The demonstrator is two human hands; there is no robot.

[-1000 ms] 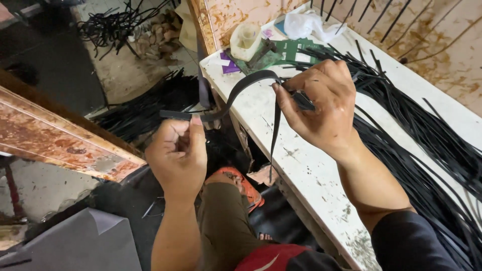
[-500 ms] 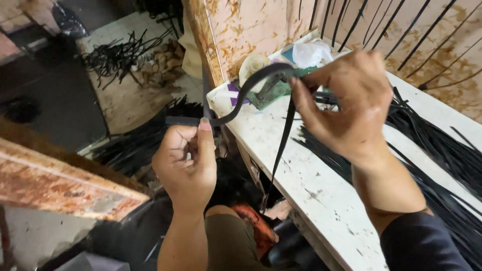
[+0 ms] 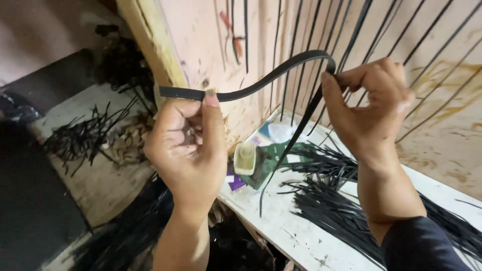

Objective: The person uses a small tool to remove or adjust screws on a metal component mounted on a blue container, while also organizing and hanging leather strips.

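While each grip pinches a flat, glossy black strip, left hand at its end and right hand at its curled bend, it arches above the scuffed white bench strewn with matching black strips.

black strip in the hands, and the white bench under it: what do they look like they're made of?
Black strip: likely rubber or soft plastic, matte with a slight sheen. It bends in a smooth curve between the left hand and the right hand without creasing, and its free end hangs limp.
Bench: probably painted wood, white, scuffed and stained. I can't be sure.
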